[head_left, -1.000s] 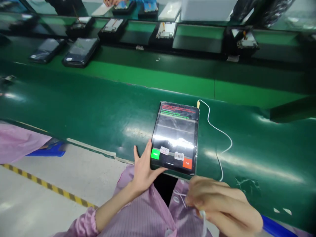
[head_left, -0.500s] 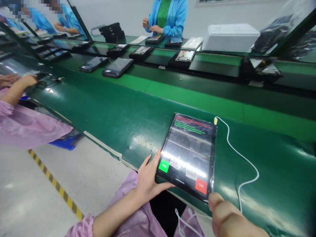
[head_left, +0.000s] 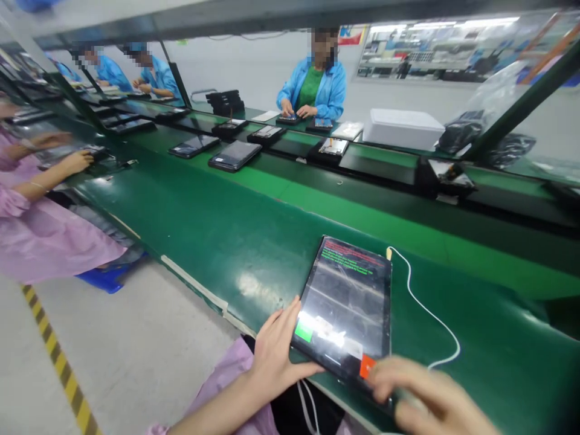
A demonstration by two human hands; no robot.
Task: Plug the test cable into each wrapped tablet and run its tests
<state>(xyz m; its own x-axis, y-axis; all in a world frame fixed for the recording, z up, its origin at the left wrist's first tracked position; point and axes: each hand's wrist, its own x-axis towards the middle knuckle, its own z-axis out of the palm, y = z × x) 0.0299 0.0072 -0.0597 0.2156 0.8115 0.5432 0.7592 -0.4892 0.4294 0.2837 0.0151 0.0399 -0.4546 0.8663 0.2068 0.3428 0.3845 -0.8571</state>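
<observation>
A black tablet (head_left: 347,302) lies on the dark green belt (head_left: 217,223) in front of me, its screen lit with red and green text, a green button and a red button. A white cable (head_left: 426,311) is plugged into its far right corner. My left hand (head_left: 276,353) grips the tablet's near left edge, thumb under the corner. My right hand (head_left: 426,396), blurred, rests at the tablet's near right corner beside the red button, fingers stretched over the edge.
Several other tablets (head_left: 234,154) and black trays lie along the far belt. A person in a blue coat (head_left: 313,90) works opposite; a pink-sleeved person (head_left: 45,181) sits to my left. A white box (head_left: 402,128) stands far right. Yellow-black floor tape (head_left: 54,356) runs below.
The view has tilted up, showing more of the line. My right hand has come from below the belt edge onto the tablet's near right corner. My left hand keeps its hold.
</observation>
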